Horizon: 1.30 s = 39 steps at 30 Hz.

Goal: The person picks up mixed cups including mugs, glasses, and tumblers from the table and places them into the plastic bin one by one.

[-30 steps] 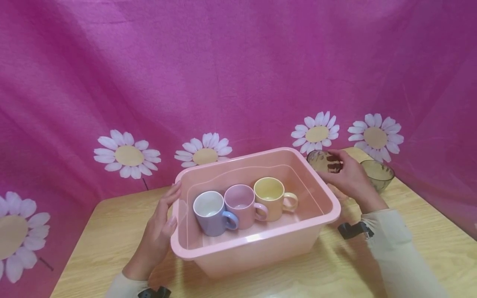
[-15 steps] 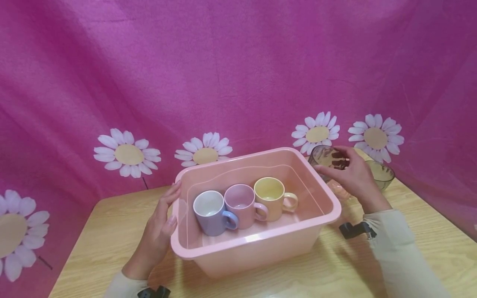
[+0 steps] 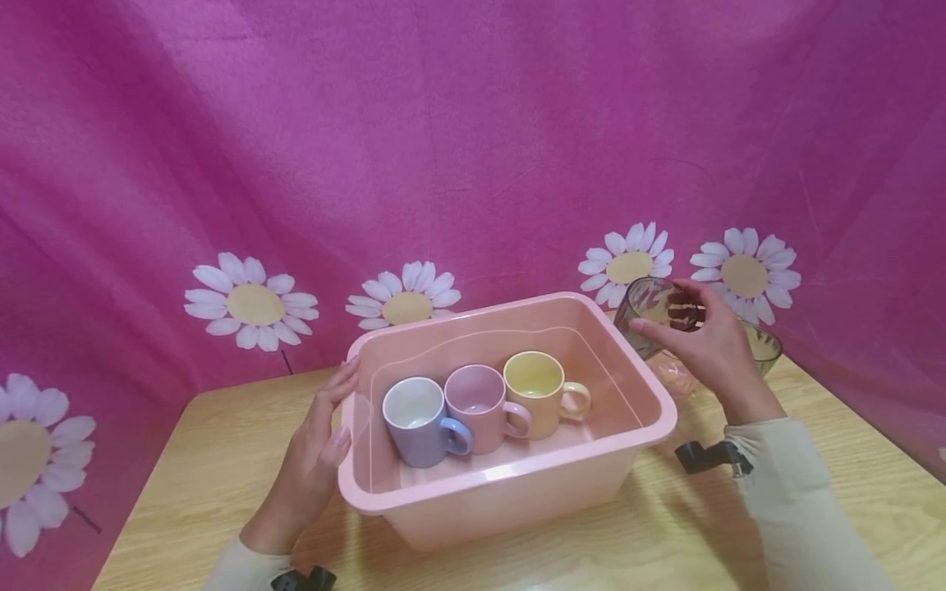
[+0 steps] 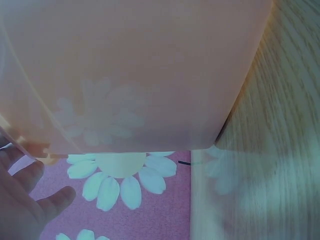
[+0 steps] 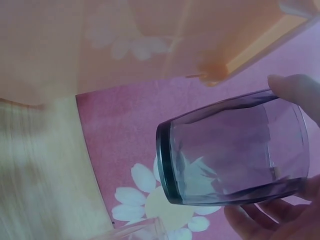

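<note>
My right hand (image 3: 717,349) grips a grey-tinted clear glass (image 5: 225,150) near its rim, thumb on one side and fingers on the other. The glass is lifted beside the right end of a pink plastic tub (image 3: 510,501); in the right wrist view it lies sideways with its thick base visible. My left hand (image 3: 310,464) rests with extended fingers against the tub's left rim. Inside the tub, a blue mug (image 3: 421,435), a pink mug (image 3: 476,419) and a yellow mug (image 3: 535,402) stand upright in a row, handles to the right.
Behind my right wrist stands another tinted glass vessel (image 3: 769,349), partly hidden. A clear pink glass piece (image 3: 674,375) sits between the tub and that hand. The wooden table (image 3: 214,443) meets a magenta cloth (image 3: 473,148) with daisies at its back edge.
My right hand has raised the grey-tinted glass and shifted slightly right, uncovering more of the pink glass piece. The left hand, tub and mugs have stayed put.
</note>
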Each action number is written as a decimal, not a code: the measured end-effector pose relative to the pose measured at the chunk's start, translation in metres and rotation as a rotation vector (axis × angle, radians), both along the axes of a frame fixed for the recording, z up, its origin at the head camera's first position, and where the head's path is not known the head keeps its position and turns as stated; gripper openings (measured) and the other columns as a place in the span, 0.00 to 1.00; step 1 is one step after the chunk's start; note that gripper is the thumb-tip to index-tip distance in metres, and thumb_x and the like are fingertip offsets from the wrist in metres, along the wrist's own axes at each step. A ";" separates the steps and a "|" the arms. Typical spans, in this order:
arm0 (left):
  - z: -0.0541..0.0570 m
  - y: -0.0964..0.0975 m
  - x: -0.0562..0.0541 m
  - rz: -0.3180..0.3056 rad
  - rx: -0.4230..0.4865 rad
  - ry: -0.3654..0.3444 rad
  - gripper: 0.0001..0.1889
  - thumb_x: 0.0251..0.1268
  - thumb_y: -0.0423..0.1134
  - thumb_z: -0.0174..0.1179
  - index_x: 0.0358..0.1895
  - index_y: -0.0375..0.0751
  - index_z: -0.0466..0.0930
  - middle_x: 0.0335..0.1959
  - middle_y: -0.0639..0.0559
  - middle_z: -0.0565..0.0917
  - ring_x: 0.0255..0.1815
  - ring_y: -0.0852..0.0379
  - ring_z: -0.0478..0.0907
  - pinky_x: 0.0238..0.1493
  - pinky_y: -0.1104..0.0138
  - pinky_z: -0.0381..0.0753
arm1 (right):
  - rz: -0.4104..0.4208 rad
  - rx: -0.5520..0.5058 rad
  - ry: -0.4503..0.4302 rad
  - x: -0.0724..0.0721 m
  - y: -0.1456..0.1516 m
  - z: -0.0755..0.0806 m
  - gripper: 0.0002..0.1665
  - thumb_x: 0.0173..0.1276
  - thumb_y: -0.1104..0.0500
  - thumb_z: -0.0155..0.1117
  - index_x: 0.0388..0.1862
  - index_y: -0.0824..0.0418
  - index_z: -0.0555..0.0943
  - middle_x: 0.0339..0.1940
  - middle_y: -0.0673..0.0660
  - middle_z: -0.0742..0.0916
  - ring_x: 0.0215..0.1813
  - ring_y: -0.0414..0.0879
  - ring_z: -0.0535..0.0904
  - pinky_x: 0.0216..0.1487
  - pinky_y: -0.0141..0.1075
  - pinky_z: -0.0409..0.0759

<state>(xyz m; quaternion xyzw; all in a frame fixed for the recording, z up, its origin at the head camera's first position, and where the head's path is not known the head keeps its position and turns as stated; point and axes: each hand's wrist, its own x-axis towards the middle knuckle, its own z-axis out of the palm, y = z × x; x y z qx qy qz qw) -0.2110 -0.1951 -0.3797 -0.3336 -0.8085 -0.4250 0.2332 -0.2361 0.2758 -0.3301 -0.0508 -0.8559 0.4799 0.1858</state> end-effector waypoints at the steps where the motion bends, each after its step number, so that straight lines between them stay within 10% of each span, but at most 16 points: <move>1: 0.000 0.000 0.000 0.002 -0.001 0.000 0.27 0.65 0.37 0.41 0.68 0.35 0.62 0.74 0.46 0.61 0.75 0.49 0.54 0.73 0.71 0.49 | 0.001 -0.008 0.009 0.000 0.000 0.001 0.53 0.52 0.39 0.74 0.72 0.54 0.61 0.59 0.59 0.75 0.55 0.52 0.73 0.44 0.28 0.75; 39: 0.003 -0.001 0.002 0.041 -0.032 -0.087 0.27 0.66 0.37 0.42 0.70 0.43 0.60 0.75 0.54 0.58 0.76 0.53 0.53 0.73 0.63 0.51 | -0.032 -0.091 0.266 0.016 -0.007 0.021 0.47 0.52 0.57 0.77 0.71 0.51 0.65 0.54 0.53 0.78 0.50 0.43 0.76 0.46 0.21 0.76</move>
